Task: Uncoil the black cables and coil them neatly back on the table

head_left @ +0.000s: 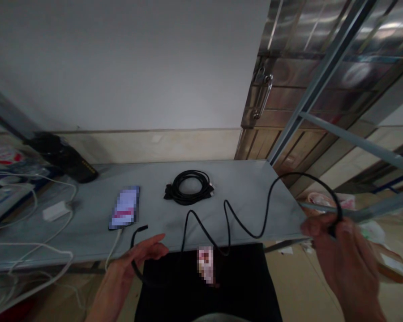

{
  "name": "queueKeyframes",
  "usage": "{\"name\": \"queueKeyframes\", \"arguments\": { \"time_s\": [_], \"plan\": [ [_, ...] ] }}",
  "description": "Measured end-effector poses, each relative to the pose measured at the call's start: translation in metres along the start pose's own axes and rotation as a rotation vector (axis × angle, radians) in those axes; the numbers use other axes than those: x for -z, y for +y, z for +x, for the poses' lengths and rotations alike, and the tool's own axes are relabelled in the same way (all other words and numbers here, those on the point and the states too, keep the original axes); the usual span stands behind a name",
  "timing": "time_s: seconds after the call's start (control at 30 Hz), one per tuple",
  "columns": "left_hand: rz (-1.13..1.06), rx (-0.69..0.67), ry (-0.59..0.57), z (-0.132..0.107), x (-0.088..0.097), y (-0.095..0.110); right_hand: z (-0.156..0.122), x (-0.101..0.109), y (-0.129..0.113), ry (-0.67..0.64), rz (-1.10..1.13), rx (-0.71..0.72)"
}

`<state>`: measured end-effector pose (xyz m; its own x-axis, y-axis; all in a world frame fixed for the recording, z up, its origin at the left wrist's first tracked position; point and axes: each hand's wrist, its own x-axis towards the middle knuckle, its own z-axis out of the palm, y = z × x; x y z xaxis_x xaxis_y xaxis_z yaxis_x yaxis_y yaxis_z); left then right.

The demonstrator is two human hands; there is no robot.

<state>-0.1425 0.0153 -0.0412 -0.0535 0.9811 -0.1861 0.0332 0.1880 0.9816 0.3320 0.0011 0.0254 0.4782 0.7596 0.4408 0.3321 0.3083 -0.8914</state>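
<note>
A long black cable (204, 229) hangs in loose waves between my hands, in front of and over the shelf's front edge. My right hand (339, 255) is closed on one end of it at the right, and the plug itself is hidden in the fingers. On the left, my left hand (144, 252) has its fingers stretched out to the right. The cable's other end crosses this hand near the base of the thumb, its tip sticking up above. Behind the loose cable, a coiled black cable (177, 197) with its plugs showing lies on the grey shelf (242, 179).
A phone (125, 208) with a white charging cord lies left of the coil. Further left are a white adapter (56, 211), white cords and a black bottle (67, 158) on its side. A metal post (317, 89) rises at the shelf's right end; boxes lie on the floor.
</note>
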Motion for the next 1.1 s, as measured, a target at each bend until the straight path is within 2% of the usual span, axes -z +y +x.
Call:
{"name": "queueKeyframes", "arguments": {
  "time_s": [0.13, 0.23, 0.33, 0.43, 0.5, 0.57, 0.67, 0.73, 0.8, 0.87, 0.93, 0.97, 1.03, 1.1],
  "plan": [
    [-0.233, 0.185, -0.134, -0.006, -0.031, 0.004, -0.020, -0.028, -0.028, -0.282, 0.270, -0.048],
    [-0.448, 0.263, -0.210, -0.012, -0.056, 0.017, -0.035, -0.043, -0.050, -0.491, 0.322, -0.062],
    [-0.619, 0.251, -0.237, -0.015, -0.075, 0.031, -0.045, -0.057, -0.064, -0.727, 0.263, -0.014],
    [-0.734, 0.251, -0.239, -0.012, -0.088, 0.046, -0.047, -0.070, -0.069, -0.990, 0.097, 0.019],
    [-0.789, 0.271, -0.248, -0.009, -0.096, 0.058, -0.048, -0.077, -0.068, -1.099, -0.043, 0.025],
    [-0.843, 0.291, -0.274, -0.007, -0.107, 0.070, -0.051, -0.082, -0.064, -1.152, -0.146, 0.065],
    [-0.907, 0.270, -0.348, -0.006, -0.125, 0.088, -0.057, -0.087, -0.053, -1.193, -0.232, 0.143],
    [-0.949, 0.223, -0.411, -0.008, -0.136, 0.099, -0.062, -0.091, -0.044, -1.152, -0.238, 0.155],
    [-0.997, 0.189, -0.453, -0.008, -0.143, 0.108, -0.067, -0.096, -0.035, -1.031, -0.181, 0.127],
    [-1.040, 0.162, -0.472, -0.007, -0.145, 0.114, -0.072, -0.104, -0.025, -0.834, -0.077, 0.075],
    [-1.083, 0.101, -0.496, -0.004, -0.144, 0.115, -0.080, -0.112, -0.016, -0.636, 0.060, -0.015],
    [-1.107, 0.059, -0.515, -0.002, -0.143, 0.113, -0.084, -0.116, -0.012, -0.578, 0.154, -0.089],
    [-1.143, -0.013, -0.534, 0.004, -0.142, 0.107, -0.093, -0.123, -0.004, -0.576, 0.403, -0.257],
    [-1.142, -0.037, -0.495, 0.010, -0.144, 0.098, -0.099, -0.130, 0.002, -0.661, 0.651, -0.382]
  ]
}}
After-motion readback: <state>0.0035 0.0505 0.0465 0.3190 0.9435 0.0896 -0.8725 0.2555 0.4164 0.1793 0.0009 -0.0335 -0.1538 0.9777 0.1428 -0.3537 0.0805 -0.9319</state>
